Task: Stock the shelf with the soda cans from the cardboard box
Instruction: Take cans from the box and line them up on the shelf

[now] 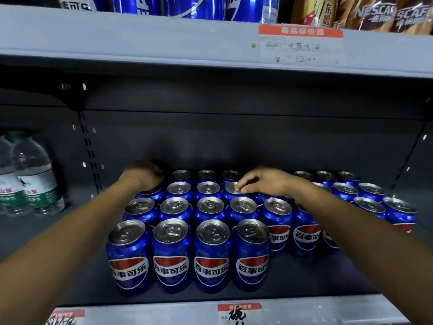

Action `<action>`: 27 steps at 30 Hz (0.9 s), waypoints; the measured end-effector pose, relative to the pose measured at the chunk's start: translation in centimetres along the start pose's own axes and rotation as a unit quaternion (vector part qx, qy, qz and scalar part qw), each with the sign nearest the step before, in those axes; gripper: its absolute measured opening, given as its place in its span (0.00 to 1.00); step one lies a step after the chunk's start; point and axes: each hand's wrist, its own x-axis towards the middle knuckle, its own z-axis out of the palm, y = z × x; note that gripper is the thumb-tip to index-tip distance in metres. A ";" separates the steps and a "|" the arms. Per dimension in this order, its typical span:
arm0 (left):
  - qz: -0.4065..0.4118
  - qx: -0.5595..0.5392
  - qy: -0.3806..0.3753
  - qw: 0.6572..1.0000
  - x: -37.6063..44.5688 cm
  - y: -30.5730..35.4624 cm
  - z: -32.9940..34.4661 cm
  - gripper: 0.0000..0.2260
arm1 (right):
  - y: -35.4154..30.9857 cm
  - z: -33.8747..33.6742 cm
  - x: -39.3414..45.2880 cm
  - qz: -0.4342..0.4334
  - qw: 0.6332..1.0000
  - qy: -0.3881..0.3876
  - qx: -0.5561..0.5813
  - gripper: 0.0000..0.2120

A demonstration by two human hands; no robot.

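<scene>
Soda cans — blue, silver-topped (upright rows); right hand fingertips touching one — left hand grip unclear.

Head camera looks forward and slightly down, close into the shelf bay.

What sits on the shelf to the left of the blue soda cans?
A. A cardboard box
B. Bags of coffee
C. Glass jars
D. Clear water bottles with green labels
D: clear water bottles with green labels stand at the far left of the same shelf, apart from the blue Pepsi cans that the left hand and right hand reach over.
</scene>
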 end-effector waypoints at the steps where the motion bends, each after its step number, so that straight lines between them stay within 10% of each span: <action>1: -0.002 0.002 0.011 1.000 0.1 0.1 0.1 0.15 | 0.1 0.0 0.0 0.002 1.000 0.001 0.003 0.10; 13: 0.038 0.064 -0.021 0.997 1.1 0.2 -0.4 0.17 | -0.3 0.6 -0.8 0.008 0.999 0.027 -0.016 0.17; 27: 0.168 -0.052 0.061 0.983 -6.6 11.9 -2.3 0.24 | 3.3 -0.3 -11.2 0.040 0.969 0.227 -0.085 0.15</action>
